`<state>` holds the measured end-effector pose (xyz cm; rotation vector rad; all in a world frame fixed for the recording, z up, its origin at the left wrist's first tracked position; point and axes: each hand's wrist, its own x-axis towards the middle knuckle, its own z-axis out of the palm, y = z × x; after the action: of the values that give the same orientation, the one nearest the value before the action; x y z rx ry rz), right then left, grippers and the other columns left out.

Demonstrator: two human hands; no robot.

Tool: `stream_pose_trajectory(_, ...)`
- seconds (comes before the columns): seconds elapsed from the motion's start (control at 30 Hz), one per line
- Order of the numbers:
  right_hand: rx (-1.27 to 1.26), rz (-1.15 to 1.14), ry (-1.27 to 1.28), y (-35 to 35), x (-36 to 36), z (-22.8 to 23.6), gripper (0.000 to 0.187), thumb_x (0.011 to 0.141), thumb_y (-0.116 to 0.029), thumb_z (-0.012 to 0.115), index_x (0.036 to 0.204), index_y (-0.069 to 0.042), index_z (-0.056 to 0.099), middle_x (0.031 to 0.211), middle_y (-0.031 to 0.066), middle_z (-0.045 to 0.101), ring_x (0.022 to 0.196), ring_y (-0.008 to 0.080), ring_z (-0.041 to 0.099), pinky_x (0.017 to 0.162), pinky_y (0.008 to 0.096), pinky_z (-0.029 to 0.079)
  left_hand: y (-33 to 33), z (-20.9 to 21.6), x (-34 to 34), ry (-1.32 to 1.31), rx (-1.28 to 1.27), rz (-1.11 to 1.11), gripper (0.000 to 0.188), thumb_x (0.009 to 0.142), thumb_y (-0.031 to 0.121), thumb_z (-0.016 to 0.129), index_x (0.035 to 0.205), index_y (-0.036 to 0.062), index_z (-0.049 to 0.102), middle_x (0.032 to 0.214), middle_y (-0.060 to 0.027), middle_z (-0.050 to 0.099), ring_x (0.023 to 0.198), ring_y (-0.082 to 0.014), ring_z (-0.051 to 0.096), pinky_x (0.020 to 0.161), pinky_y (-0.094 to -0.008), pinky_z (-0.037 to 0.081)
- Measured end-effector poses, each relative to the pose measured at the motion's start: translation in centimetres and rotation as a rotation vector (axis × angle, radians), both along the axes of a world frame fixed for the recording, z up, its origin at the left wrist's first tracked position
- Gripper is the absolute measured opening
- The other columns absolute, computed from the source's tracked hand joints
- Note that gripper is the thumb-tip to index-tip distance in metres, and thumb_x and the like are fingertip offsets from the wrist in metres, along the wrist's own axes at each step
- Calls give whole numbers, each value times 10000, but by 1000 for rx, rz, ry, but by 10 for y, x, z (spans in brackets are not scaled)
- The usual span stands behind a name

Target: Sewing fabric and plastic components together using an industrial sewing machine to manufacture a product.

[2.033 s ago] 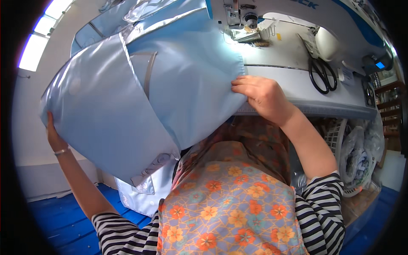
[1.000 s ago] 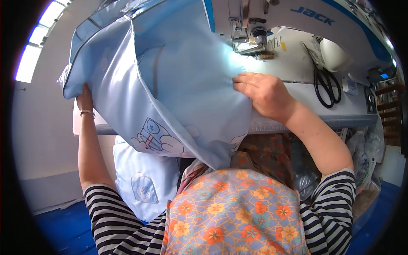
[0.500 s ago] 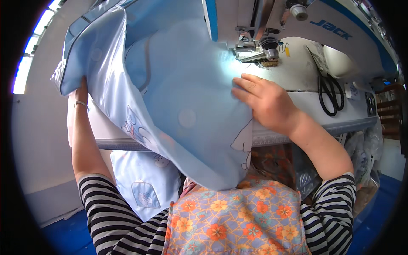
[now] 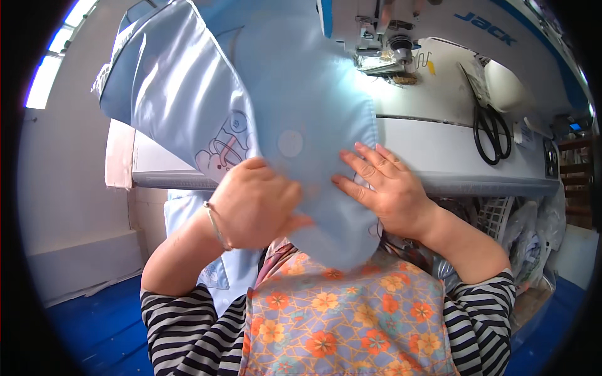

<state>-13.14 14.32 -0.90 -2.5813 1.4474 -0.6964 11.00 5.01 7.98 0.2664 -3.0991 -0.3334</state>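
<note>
Glossy light blue fabric (image 4: 313, 106) with printed cartoon figures spreads across the sewing table and hangs over its front edge. On its left, a flap is folded over, and my left hand (image 4: 254, 203), slightly blurred, is curled closed at that fold's edge. The fingertips of this hand are partly hidden. My right hand (image 4: 392, 194) lies flat on the fabric's right edge, its fingers spread. Beyond it stands the sewing machine (image 4: 433, 25), with its lit presser foot (image 4: 382, 66) beside the fabric's far right edge.
Black-handled scissors (image 4: 492, 131) lie on the table (image 4: 439, 150) to the right of the machine's foot. A second light blue printed piece (image 4: 235, 269) hangs below the table at left. Clear plastic bags (image 4: 533, 232) and a white basket (image 4: 495, 216) are at lower right.
My left hand has come from the far left edge of the fabric to its near middle. My right hand has slid nearer along the edge, and the fabric has shifted toward me.
</note>
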Motion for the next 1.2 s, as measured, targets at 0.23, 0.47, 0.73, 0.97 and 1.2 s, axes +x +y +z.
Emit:
stream_pose_trajectory(0.23,-76,-32,-54,1,7,-14,415,801,-110,518,1190,-140,656,1358,175,507,1267,355,466,1071,479,351,26,-8,24,-243,-43,451,217,845,219,621,720,49,569,644,-99,581,611,-316,601,654,-431,489)
stream_pose_trajectory(0.47,10,-7,-226,5,34,-36,281,855,-175,519,1097,-105,643,1193,150,594,1135,312,540,1010,489,389,-6,-41,-122,100,-147,179,263,813,113,549,1014,-41,620,1032,-172,626,1003,-326,579,901,-380,474)
stream_pose_trajectory(0.73,-142,-1161,-896,223,-133,-93,83,884,-55,612,961,-65,643,980,55,659,872,175,632,746,322,506,-8,-101,-125,412,-53,474,462,899,145,579,1328,-1,487,1317,-201,536,1221,-348,513,1038,-404,391)
stream_pose_trajectory(0.97,334,-1780,90,392,-296,-134,160,833,-141,616,952,-68,693,903,167,686,850,354,652,782,426,505,-15,-102,-119,375,-92,401,348,910,99,548,1247,10,564,1292,-163,566,1167,-321,555,1003,-385,413)
stream_pose_trajectory(1.2,46,-1950,-396,396,-298,-122,140,867,-147,586,889,-26,653,791,124,691,756,230,693,638,318,511,-9,-95,-120,369,-42,410,297,916,57,532,1200,3,598,1274,-136,590,1177,-283,562,999,-355,423)
